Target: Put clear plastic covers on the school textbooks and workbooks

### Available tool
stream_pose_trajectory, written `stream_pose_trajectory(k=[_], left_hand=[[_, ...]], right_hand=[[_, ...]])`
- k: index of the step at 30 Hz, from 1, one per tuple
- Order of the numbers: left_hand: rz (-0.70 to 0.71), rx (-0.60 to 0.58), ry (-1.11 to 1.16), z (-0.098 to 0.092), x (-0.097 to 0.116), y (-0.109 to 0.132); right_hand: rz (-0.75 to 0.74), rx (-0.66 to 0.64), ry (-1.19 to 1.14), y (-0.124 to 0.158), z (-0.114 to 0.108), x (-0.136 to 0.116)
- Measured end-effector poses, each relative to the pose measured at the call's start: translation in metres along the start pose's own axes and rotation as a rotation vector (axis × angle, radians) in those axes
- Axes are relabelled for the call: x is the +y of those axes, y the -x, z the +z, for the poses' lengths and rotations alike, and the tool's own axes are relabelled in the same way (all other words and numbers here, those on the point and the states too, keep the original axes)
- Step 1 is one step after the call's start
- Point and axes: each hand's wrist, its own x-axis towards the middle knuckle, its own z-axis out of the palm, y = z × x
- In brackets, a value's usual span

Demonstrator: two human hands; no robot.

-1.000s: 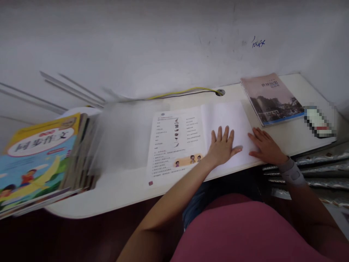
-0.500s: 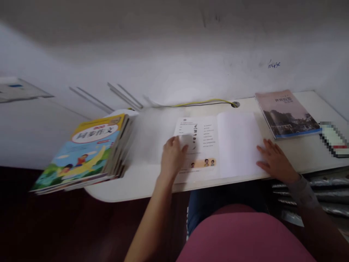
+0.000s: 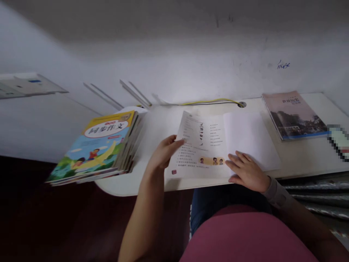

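Observation:
An open book point(image 3: 191, 160) lies on the white desk, its left page printed with text and small pictures, its right page blank white. My left hand point(image 3: 165, 153) pinches the outer edge of the left side, thumb on top and fingers curled beneath; that edge is slightly raised and curved. How many sheets it holds I cannot tell. Resting flat near the lower fold, on the blank page, is my right hand point(image 3: 247, 171), fingers stretched out and holding nothing. A grey band circles the right wrist.
To the left, a stack of books point(image 3: 98, 145) with a yellow and blue cover reaches past the desk point(image 3: 152, 182) edge. A history book point(image 3: 296, 116) lies at the right, beside a blurred-out phone-like object point(image 3: 338, 140). A yellow cable point(image 3: 212, 100) runs along the wall to a hole.
My right hand has slid left from the book's right edge to near the fold. My left hand has gone from lying on the left page to gripping its outer edge, which is lifted.

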Motion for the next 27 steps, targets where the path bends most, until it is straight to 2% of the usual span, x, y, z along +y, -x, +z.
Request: stream_pose_trajectory(k=[2,4,7,10,12,13,14,17,19,21,24,27], left_hand=[[0.099,0.007,0.075,0.011,0.029,0.006],[0.222,-0.001,0.051,0.032,0.061,0.008],[0.333,-0.153,-0.048,0.08,0.098,0.005],[0.447,-0.356,-0.119,0.133,0.109,-0.001],[0.54,-0.456,-0.169,0.16,0.1,-0.006],[0.596,-0.459,-0.21,0.17,0.092,-0.01],[0.653,-0.429,-0.271,0.176,0.081,-0.013],[0.753,-0.238,-0.561,0.186,0.045,-0.025],[0.72,-0.198,-0.785,0.188,0.022,-0.029],[0.666,-0.208,-0.965,0.191,0.006,-0.031],[0.645,-0.179,-1.104,0.194,-0.006,-0.029],[0.637,-0.164,-1.119,0.195,-0.007,-0.028]], right_hand=[[-0.024,-0.008,-0.161,-0.005,-0.005,0.007],[-0.029,0.003,-0.399,-0.012,-0.013,0.017],[0.056,0.062,-0.732,-0.02,-0.033,0.038],[0.21,0.186,-0.896,-0.015,-0.059,0.062],[0.322,0.281,-0.921,-0.004,-0.071,0.079],[0.376,0.314,-0.925,0.003,-0.073,0.088],[0.427,0.332,-0.939,0.01,-0.073,0.098],[0.595,0.317,-1.108,0.029,-0.059,0.12],[0.724,0.319,-1.271,0.035,-0.046,0.125],[0.815,0.328,-1.404,0.035,-0.035,0.122],[0.815,0.307,-1.507,0.029,-0.03,0.111],[0.776,0.286,-1.409,0.024,-0.034,0.108]])
